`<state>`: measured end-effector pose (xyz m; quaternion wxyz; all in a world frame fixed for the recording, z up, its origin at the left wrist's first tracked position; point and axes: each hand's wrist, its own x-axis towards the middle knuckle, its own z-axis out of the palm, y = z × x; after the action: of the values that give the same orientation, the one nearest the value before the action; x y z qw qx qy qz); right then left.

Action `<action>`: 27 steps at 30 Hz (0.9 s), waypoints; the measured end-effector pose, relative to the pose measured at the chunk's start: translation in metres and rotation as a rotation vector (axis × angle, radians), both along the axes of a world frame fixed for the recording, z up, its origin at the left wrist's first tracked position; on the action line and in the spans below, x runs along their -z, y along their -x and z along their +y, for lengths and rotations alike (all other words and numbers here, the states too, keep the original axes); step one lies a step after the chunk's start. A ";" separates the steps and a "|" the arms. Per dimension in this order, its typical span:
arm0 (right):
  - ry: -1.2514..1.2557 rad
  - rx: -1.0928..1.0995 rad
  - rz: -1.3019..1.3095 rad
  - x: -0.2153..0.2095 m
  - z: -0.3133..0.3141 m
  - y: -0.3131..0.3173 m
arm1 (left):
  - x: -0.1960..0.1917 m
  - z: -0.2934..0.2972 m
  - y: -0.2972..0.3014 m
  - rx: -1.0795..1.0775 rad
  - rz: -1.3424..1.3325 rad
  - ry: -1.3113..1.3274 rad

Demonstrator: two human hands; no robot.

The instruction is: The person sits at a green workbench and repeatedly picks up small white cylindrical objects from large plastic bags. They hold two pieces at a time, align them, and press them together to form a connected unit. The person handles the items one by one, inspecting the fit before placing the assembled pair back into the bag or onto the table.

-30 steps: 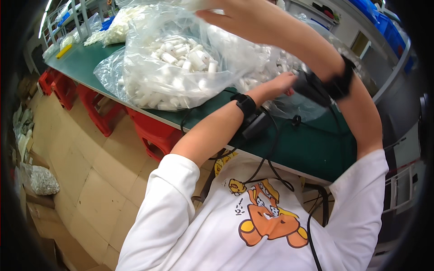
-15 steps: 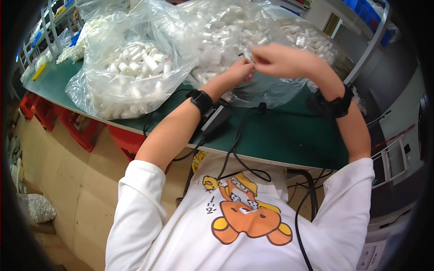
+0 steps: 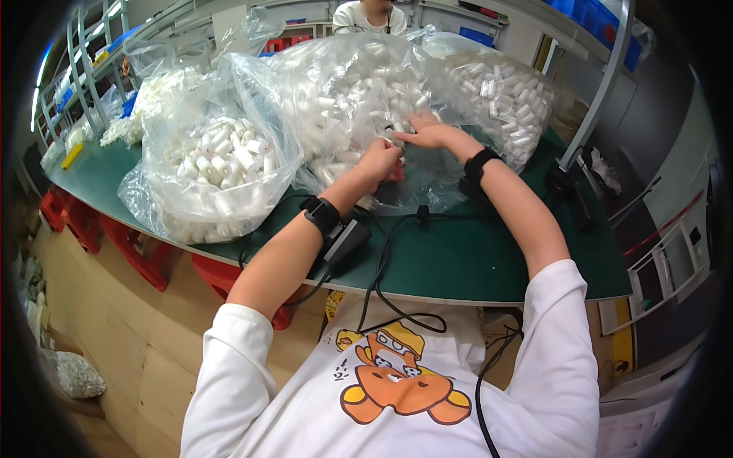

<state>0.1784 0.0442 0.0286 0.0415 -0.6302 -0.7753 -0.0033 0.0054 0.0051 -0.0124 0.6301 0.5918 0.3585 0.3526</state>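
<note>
Clear plastic bag (image 3: 397, 99) folds hide both hands' fingertips; a far person (image 3: 370, 14) is cut off.

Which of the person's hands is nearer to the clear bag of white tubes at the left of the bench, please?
Left. The left hand is just right of that bag; the right hand reaches into the middle bag, farther away.

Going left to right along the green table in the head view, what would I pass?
Yellow tool → left bag of white tubes → left hand → right hand → right bag of white tubes → grey post.
</note>
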 end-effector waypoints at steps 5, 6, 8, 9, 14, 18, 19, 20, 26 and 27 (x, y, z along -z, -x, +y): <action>0.056 0.025 0.139 0.001 0.019 0.014 | -0.002 -0.002 0.004 -0.003 -0.009 -0.009; 0.064 0.013 0.165 0.000 0.019 0.015 | -0.004 -0.003 0.004 0.004 -0.015 -0.011; 0.147 -0.015 0.206 0.001 0.017 0.011 | -0.006 -0.006 0.005 0.034 -0.015 -0.024; 0.188 -0.033 0.221 0.000 0.014 0.011 | -0.008 -0.008 0.005 0.046 -0.021 -0.030; 0.067 -0.114 0.223 0.017 0.016 0.007 | -0.004 -0.005 -0.001 0.012 0.022 -0.018; 0.186 -0.068 0.174 0.007 0.006 0.017 | 0.001 0.000 0.002 0.009 0.006 -0.009; 0.304 -0.015 0.195 -0.001 -0.003 0.019 | 0.001 0.000 0.002 0.014 0.015 -0.011; 0.305 -0.040 0.227 -0.002 -0.005 0.016 | 0.001 0.000 0.003 0.019 0.023 -0.012; 0.346 0.008 0.501 -0.001 -0.038 -0.002 | 0.002 0.008 0.004 0.097 0.002 -0.015; 0.328 0.026 0.645 0.001 -0.049 -0.002 | 0.002 0.009 0.003 0.110 -0.016 -0.003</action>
<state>0.1804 -0.0049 0.0273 0.1822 -0.6070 -0.7043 0.3197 0.0020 0.0138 -0.0146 0.6503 0.6088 0.3199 0.3226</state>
